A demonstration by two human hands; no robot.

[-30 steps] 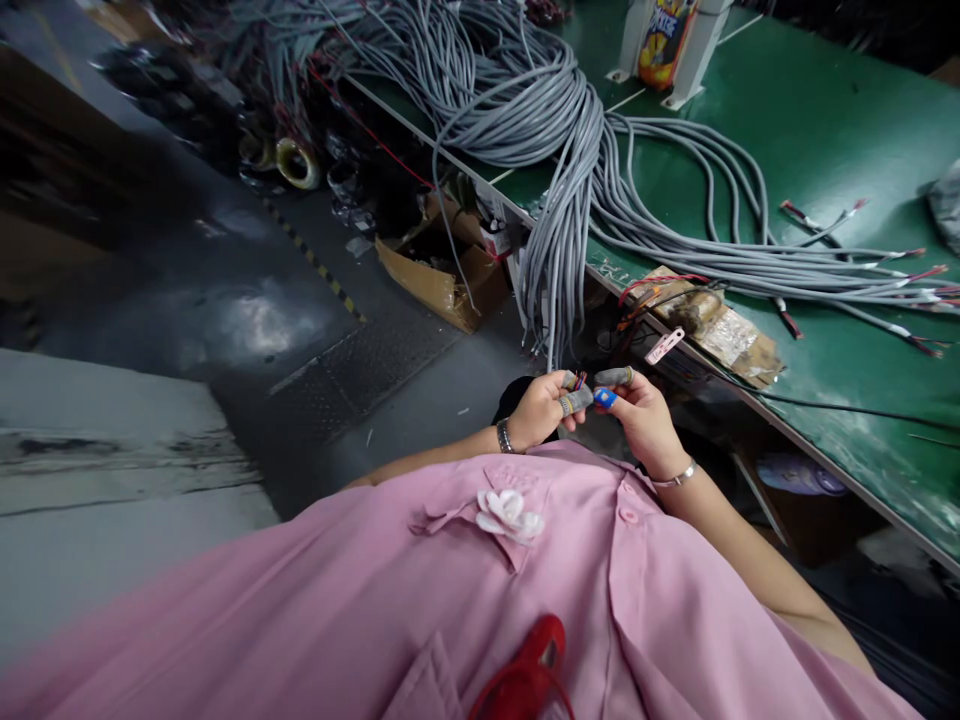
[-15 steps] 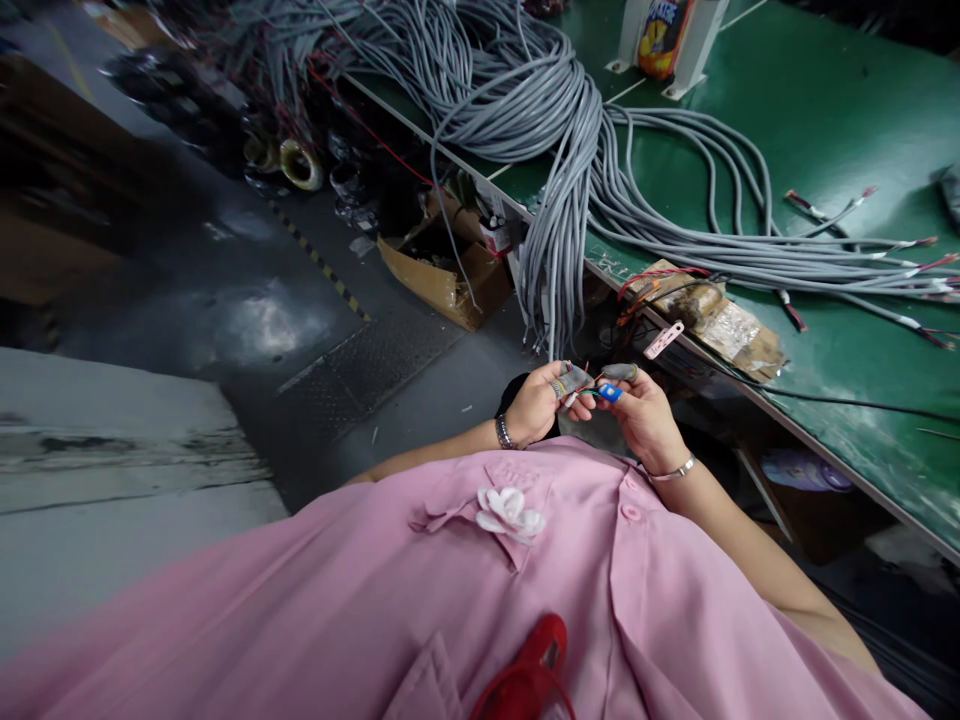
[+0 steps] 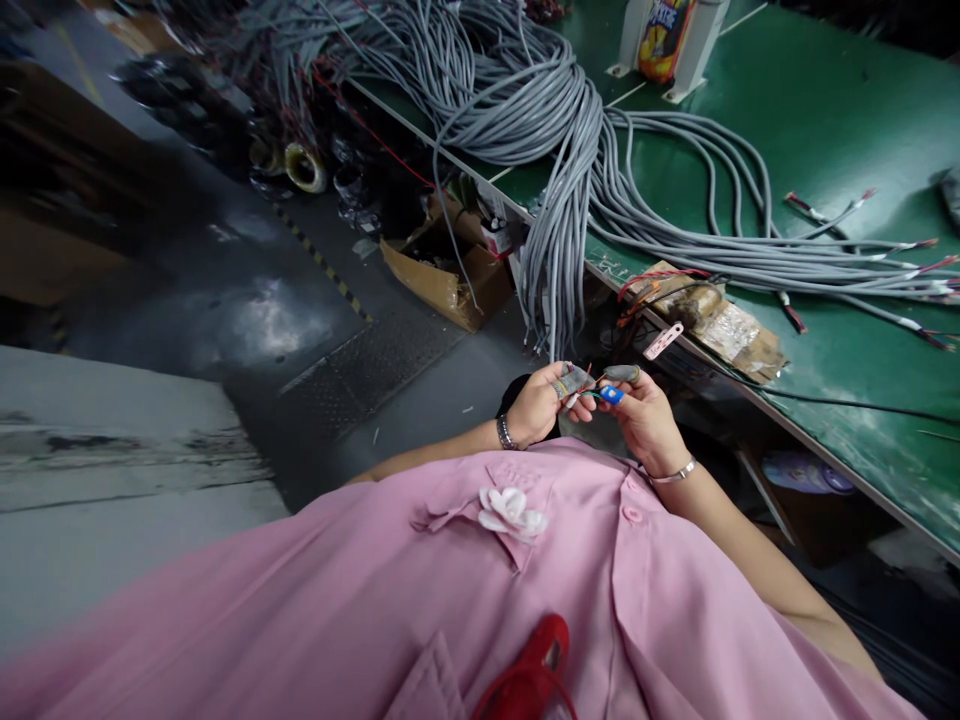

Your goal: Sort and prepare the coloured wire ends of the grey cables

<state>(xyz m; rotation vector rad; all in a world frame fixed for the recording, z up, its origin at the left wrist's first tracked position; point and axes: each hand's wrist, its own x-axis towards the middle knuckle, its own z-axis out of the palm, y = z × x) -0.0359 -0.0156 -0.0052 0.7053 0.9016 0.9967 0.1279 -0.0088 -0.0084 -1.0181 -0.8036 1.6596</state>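
Note:
Close in front of my body, my left hand [image 3: 541,400] is closed around the end of a grey cable [image 3: 553,345], its thumb in a grey finger cot. Thin coloured wires [image 3: 591,388], among them red and green ones, fan out from that end. My right hand [image 3: 646,420] pinches the wires between a thumb and finger; one digit wears a grey cot, another a blue wrap [image 3: 611,394]. Which single wire it grips is too small to make out. The grey cable runs up to a thick bundle of cables [image 3: 559,230] hanging over the table edge.
A green table [image 3: 840,90] carries grey cables with stripped ends. On its edge sit a taped cardboard piece [image 3: 731,330] and a pink-white strip [image 3: 664,341]. Below stands an open cardboard box [image 3: 427,275]. A white surface [image 3: 112,500] is at left; a red tool [image 3: 532,670] hangs on my pink shirt.
Hardly anything differs. Both hands stay in place on the wires, with only a tiny shift of the fingers and wire ends; the view has moved slightly.

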